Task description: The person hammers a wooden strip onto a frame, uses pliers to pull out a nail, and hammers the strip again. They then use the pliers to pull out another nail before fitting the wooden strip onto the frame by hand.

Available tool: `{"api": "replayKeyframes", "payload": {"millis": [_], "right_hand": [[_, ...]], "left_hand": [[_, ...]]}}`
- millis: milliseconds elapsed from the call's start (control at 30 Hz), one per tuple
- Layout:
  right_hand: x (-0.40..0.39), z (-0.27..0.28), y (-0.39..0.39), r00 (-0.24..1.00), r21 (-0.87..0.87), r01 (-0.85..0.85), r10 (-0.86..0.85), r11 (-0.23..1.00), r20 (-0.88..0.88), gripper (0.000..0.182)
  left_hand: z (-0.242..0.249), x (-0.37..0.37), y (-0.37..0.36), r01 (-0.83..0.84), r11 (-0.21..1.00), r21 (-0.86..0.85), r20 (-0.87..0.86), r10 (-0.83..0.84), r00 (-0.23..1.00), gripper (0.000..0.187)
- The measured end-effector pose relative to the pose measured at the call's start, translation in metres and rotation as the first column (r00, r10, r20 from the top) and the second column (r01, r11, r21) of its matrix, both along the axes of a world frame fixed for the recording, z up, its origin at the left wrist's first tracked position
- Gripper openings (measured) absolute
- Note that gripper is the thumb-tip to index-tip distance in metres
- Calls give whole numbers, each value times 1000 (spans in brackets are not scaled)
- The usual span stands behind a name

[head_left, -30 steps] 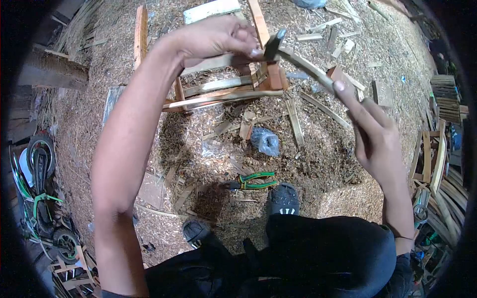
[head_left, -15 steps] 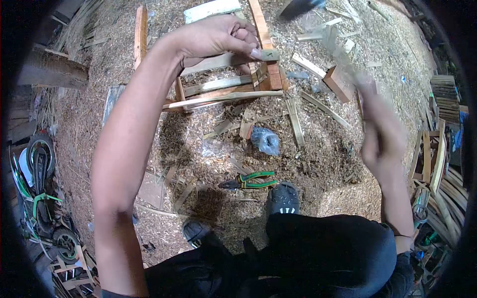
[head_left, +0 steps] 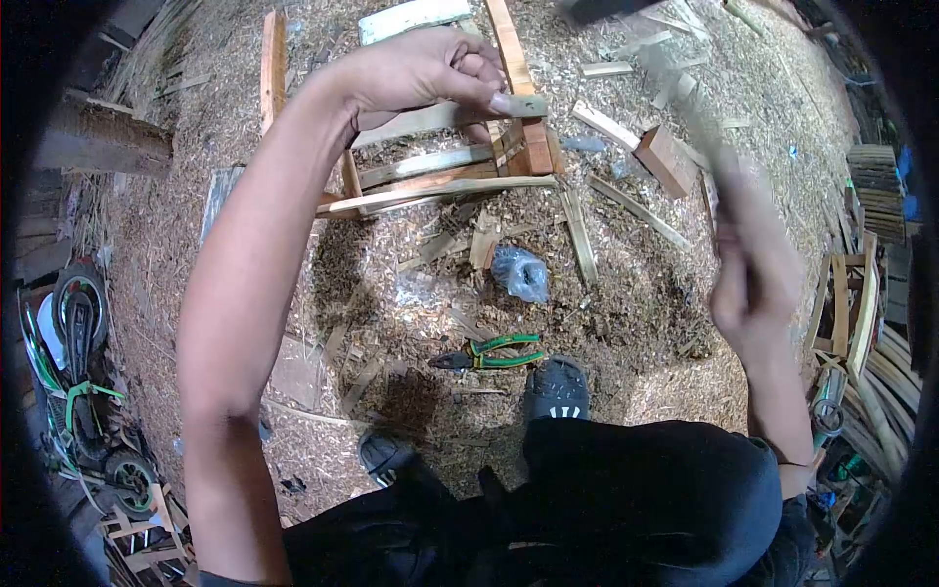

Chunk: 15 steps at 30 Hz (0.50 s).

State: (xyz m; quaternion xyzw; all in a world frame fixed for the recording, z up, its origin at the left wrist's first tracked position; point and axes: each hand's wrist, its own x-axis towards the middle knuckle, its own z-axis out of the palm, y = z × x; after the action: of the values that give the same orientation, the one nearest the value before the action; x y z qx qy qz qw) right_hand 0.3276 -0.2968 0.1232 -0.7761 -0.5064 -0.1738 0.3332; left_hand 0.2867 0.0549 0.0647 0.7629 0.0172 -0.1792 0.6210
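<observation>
My left hand [head_left: 430,73] is closed around a wooden slat [head_left: 528,106], its thumb along the slat near the end. That end lies across an upright leg of a wooden frame [head_left: 538,149]; more slats run across the frame below my wrist. My right hand [head_left: 758,269] is wrapped round the handle of a hammer [head_left: 597,10], raised to the right of the frame. The hammer's handle is smeared by motion, and its dark head shows at the top edge, partly out of view. My left fingertips are mostly hidden behind the hand.
Green-handled pliers [head_left: 489,354] lie near my feet, with a clear plastic bag [head_left: 520,274] beyond them. A wooden block [head_left: 667,161] and loose wood strips [head_left: 636,210] lie right of the frame on ground covered in wood chips. A small bike [head_left: 83,391] stands far left.
The hammer head has shifted slightly up and to the right, with the right hand nearly in the same place. The left hand keeps its hold on the slat.
</observation>
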Motion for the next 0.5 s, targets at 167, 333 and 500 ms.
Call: {"api": "replayKeyframes", "payload": {"millis": [167,333,500], "right_hand": [[4,-3,-7,993,-328,-25,-14,944,-115,58],[0,14,1,975,-581,-42,-93,813,-200,56],[-1,-11,-1,986,-217,-43,6,975,-168,62]], "left_hand": [[0,1,-2,-16,1000,-1,48,16,999,19],[-2,3,0,35,999,41,120,-40,992,21],[-2,1,-3,-46,989,143,22,43,999,28]]}}
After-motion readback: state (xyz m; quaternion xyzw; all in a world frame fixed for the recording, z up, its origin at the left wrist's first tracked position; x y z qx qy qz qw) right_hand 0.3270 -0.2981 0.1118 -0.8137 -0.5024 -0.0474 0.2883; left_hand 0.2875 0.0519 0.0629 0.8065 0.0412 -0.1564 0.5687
